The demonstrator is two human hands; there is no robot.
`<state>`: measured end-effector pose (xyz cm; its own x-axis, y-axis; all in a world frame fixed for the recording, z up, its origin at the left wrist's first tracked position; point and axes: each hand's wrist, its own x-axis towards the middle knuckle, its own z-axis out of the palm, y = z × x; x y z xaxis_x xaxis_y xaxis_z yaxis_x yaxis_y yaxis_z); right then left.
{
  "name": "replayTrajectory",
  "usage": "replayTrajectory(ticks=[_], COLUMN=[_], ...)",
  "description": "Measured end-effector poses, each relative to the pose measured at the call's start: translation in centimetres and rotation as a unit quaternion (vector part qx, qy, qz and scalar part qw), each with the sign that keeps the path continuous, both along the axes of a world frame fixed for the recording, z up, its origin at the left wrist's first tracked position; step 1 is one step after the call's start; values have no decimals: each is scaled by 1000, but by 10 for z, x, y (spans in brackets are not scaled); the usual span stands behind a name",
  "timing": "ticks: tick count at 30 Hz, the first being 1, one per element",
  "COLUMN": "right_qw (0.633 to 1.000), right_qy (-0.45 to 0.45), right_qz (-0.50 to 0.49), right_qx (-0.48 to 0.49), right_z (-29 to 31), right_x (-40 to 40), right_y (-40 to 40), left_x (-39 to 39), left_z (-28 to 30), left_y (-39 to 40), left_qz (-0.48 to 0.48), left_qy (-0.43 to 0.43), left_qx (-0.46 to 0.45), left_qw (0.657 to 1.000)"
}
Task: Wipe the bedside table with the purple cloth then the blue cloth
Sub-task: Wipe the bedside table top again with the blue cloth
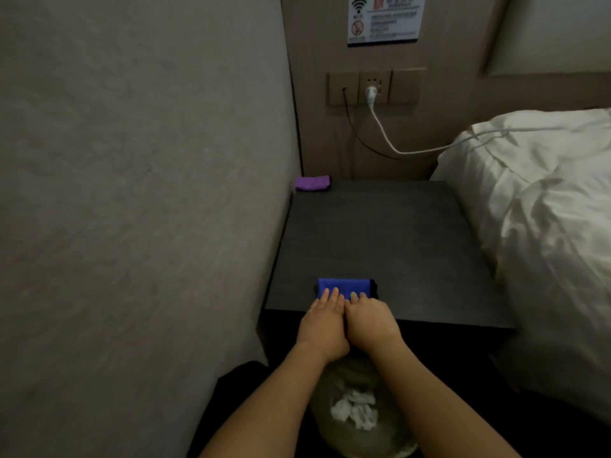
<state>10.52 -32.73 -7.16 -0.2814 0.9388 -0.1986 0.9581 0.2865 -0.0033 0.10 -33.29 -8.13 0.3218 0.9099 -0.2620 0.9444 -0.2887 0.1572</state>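
A folded blue cloth (344, 287) lies near the front edge of the dark bedside table (380, 239). My left hand (322, 320) and my right hand (372, 320) sit side by side on its near part, fingers laid flat on the cloth and pressing it down. A folded purple cloth (312, 183) rests alone at the table's far left corner, against the wall, well away from both hands.
A grey wall (139, 193) borders the table on the left and a bed with white bedding (542, 219) on the right. A white cable (393, 140) and a dark cable hang from the sockets behind. A bin with crumpled tissue (355, 408) stands below the front edge.
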Motion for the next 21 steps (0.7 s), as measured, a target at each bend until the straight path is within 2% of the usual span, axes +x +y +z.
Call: replayTrajectory(ticks=[4, 10, 17, 21], right_qw=[999, 997, 993, 993], right_qy=[30, 39, 48, 47], right_qz=[33, 70, 105, 106], right_qx=[15, -10, -21, -20], right_z=[1, -1, -2, -1], right_x=[-40, -74, -63, -46], right_y=[5, 12, 12, 11], left_x=[-41, -76, -64, -48], left_z=[-3, -9, -10, -6], left_y=[2, 2, -8, -14], left_qz=[33, 77, 142, 143], left_qy=[8, 9, -12, -15], left_qx=[7, 14, 22, 17], left_qw=[999, 997, 990, 989])
